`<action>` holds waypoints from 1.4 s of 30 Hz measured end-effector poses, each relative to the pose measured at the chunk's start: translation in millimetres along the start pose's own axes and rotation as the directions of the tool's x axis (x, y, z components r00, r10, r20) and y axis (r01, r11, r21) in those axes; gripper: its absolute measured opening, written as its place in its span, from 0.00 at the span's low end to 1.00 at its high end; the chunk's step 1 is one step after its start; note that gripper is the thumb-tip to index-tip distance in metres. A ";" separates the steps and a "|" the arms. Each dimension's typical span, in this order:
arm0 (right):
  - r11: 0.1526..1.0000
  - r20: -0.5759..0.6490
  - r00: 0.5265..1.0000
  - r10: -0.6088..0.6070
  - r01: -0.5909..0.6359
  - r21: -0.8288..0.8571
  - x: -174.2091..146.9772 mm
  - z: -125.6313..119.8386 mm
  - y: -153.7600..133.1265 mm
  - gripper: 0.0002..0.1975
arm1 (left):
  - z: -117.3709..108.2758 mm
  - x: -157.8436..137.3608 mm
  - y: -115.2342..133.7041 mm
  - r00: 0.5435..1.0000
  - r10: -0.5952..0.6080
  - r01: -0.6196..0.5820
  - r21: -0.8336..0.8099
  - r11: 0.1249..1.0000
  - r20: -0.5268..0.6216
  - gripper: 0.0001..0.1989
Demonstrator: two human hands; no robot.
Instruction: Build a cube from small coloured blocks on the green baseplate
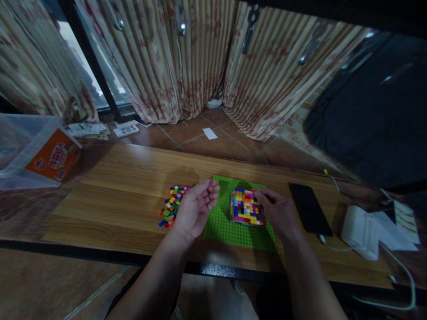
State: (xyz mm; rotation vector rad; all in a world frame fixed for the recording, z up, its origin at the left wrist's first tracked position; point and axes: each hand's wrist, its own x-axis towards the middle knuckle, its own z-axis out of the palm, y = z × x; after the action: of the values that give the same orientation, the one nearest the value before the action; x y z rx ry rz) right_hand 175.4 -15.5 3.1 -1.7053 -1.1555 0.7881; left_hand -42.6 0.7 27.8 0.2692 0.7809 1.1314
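A block structure built of many-coloured toy bricks (247, 209) stands on a green baseplate (220, 231). My right hand (275, 209) is at its far right corner, thumb and fingertips pinched together against the top edge. Whatever is between those fingertips is too small to make out. To the left, my left hand (196, 206) hovers over the baseplate's left edge, palm turned up and fingers loosely curled but apart. No brick shows in that palm. Loose small bricks (171, 204) lie scattered on the wooden table beside my left hand, partly hidden behind it.
A black phone (310, 209) with a white cable lies right of the baseplate, near a white box-shaped device (360, 231) and papers. At the far left stands a clear plastic tub (30, 151) with an orange label. Striped curtains (200, 58) hang beyond the wooden table (110, 200).
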 end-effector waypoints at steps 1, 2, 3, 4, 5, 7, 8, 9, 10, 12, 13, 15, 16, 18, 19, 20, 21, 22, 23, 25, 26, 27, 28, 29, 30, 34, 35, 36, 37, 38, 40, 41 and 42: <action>1.000 0.002 1.000 0.001 -0.001 0.002 -0.4 -1.1 -0.9 0.21 | -0.3 0.3 0.5 1.000 0.003 -0.003 0.000 1.000 0.003 0.07; 1.000 -0.007 1.000 0.002 -0.002 0.004 -0.6 -2.2 -1.6 0.21 | -0.7 0.5 1.1 1.000 0.008 -0.008 0.001 1.000 0.006 0.07; 1.000 -0.031 1.000 0.003 -0.003 0.012 -0.5 -3.2 -1.9 0.21 | -0.9 0.7 1.8 1.000 0.013 -0.013 0.001 1.000 0.010 0.07; 1.000 -0.069 0.998 0.001 0.001 0.030 -0.1 -3.9 -1.7 0.21 | -1.1 0.9 2.5 1.000 0.017 -0.017 0.002 1.000 0.015 0.07; 0.998 -0.113 0.994 -0.005 0.011 0.057 0.5 -4.4 -1.2 0.20 | -1.2 1.0 3.2 1.000 0.021 -0.021 0.003 1.000 0.017 0.07; 0.992 -0.210 0.978 -0.019 0.044 0.117 1.9 -4.4 0.1 0.18 | -1.3 0.9 4.9 1.000 0.024 -0.024 0.004 1.000 0.016 0.07; 0.988 -0.255 0.967 -0.031 0.068 0.139 2.3 -4.0 0.3 0.17 | -1.6 0.8 6.1 1.000 0.026 -0.026 0.004 1.000 0.013 0.07; 0.984 -0.295 0.954 -0.047 0.095 0.152 2.3 -3.6 -0.2 0.16 | -2.1 0.7 7.7 1.000 0.029 -0.029 0.003 1.000 0.010 0.07; 0.981 -0.333 0.940 -0.070 0.126 0.150 1.7 -2.9 -1.8 0.16 | -3.0 0.7 9.8 0.999 0.033 -0.033 -0.001 0.999 0.009 0.07; 0.976 -0.404 0.904 -0.140 0.196 0.100 -1.9 -1.1 -8.5 0.15 | -6.0 0.9 16.1 0.998 0.055 -0.055 -0.015 0.998 0.005 0.07; 0.970 -0.436 0.880 -0.187 0.235 0.058 -5.0 0.4 -13.5 0.15 | -8.2 1.0 20.5 0.997 0.071 -0.071 -0.023 0.997 -0.002 0.07; 0.948 -0.481 0.825 -0.297 0.316 -0.043 -14.2 5.4 -25.6 0.14 | -13.9 1.3 31.5 0.993 0.115 -0.116 -0.043 0.992 -0.026 0.07; 0.929 -0.488 0.798 -0.354 0.362 -0.082 -20.3 9.3 -31.9 0.13 | -17.2 1.3 37.7 0.989 0.140 -0.142 -0.056 0.988 -0.042 0.06; 0.881 -0.415 0.781 -0.467 0.452 -0.139 -35.6 21.3 -42.4 0.09 | -24.4 0.8 50.4 0.979 0.192 -0.198 -0.088 0.976 -0.070 0.06; 0.845 -0.334 0.777 -0.533 0.511 -0.158 -44.8 29.5 -45.6 0.07 | -28.1 0.3 56.5 0.973 0.211 -0.219 -0.097 0.971 -0.089 0.07; 0.813 -0.234 0.779 -0.582 0.561 -0.157 -54.9 39.2 -47.2 0.06 | -31.8 -0.5 62.1 0.968 0.225 -0.236 -0.107 0.966 -0.110 0.07; 0.779 -0.099 0.776 -0.623 0.605 -0.162 -65.8 50.1 -46.8 0.05 | -35.2 -1.4 67.1 0.961 0.243 -0.258 -0.117 0.959 -0.130 0.07; 0.728 0.073 0.744 -0.664 0.665 -0.167 -76.9 61.8 -44.7 0.08 | -38.4 -2.5 71.4 0.955 0.257 -0.276 -0.126 0.953 -0.146 0.07; 0.684 0.189 0.698 -0.690 0.715 -0.144 -87.7 73.8 -41.0 0.10 | -41.2 -3.7 75.0 0.949 0.271 -0.294 -0.136 0.946 -0.160 0.07; 0.637 0.323 0.642 -0.695 0.758 -0.137 -106.0 96.3 -31.2 0.17 | -45.9 -6.3 80.4 0.940 0.291 -0.318 -0.150 0.936 -0.178 0.07; 0.628 0.362 0.640 -0.678 0.760 -0.168 -112.5 105.8 -26.2 0.22 | -47.7 -7.5 82.3 0.937 0.296 -0.325 -0.155 0.933 -0.183 0.07; 0.619 0.386 0.644 -0.661 0.758 -0.205 -116.8 113.8 -21.7 0.25 | -49.1 -8.7 83.9 0.936 0.299 -0.329 -0.160 0.931 -0.185 0.08; 0.609 0.399 0.647 -0.650 0.757 -0.237 -118.9 120.2 -18.2 0.27 | -50.2 -9.7 85.2 0.936 0.299 -0.330 -0.164 0.930 -0.188 0.08; 0.600 0.398 0.655 -0.643 0.753 -0.271 -119.0 125.3 -15.7 0.28 | -51.1 -10.6 86.3 0.935 0.300 -0.332 -0.167 0.928 -0.191 0.09; 0.592 0.389 0.661 -0.642 0.749 -0.297 -117.5 129.4 -14.2 0.27 | -51.8 -11.4 87.2 0.933 0.300 -0.334 -0.169 0.927 -0.197 0.09; 0.545 0.361 0.643 -0.675 0.765 -0.343 -106.8 142.1 -12.4 0.20 | -53.3 -13.7 89.4 0.931 0.297 -0.334 -0.164 0.928 -0.213 0.10; 0.531 0.369 0.633 -0.681 0.773 -0.346 -105.0 145.5 -12.0 0.20 | -53.7 -14.1 89.7 0.932 0.297 -0.333 -0.166 0.928 -0.210 0.10; 0.517 0.380 0.623 -0.684 0.781 -0.352 -103.8 148.9 -11.6 0.20 | -54.2 -14.5 89.9 0.933 0.296 -0.332 -0.170 0.928 -0.205 0.10; 0.504 0.391 0.617 -0.683 0.786 -0.360 -103.2 152.2 -11.2 0.21 | -54.8 -14.9 90.1 0.934 0.298 -0.333 -0.176 0.926 -0.199 0.10; 0.493 0.399 0.615 -0.681 0.787 -0.372 -103.0 155.1 -10.9 0.22 | -55.6 -15.2 90.3 0.935 0.299 -0.334 -0.185 0.924 -0.193 0.10; 0.477 0.405 0.618 -0.674 0.783 -0.400 -103.0 158.8 -11.2 0.22 | -57.6 -15.8 91.3 0.937 0.300 -0.334 -0.203 0.920 -0.181 0.10; 0.474 0.402 0.622 -0.671 0.778 -0.412 -102.5 159.2 -11.7 0.21 | -58.8 -16.1 91.9 0.937 0.301 -0.334 -0.210 0.919 -0.176 0.11; 0.473 0.395 0.628 -0.671 0.772 -0.424 -101.6 158.7 -12.3 0.20 | -60.0 -16.4 92.7 0.938 0.300 -0.333 -0.215 0.918 -0.172 0.11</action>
State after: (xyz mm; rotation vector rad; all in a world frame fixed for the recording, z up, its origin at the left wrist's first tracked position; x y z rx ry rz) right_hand -2.3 -56.9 -45.5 -1.3293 -2.2087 0.0151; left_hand -152.1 14.7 44.2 0.1160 0.7248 1.5527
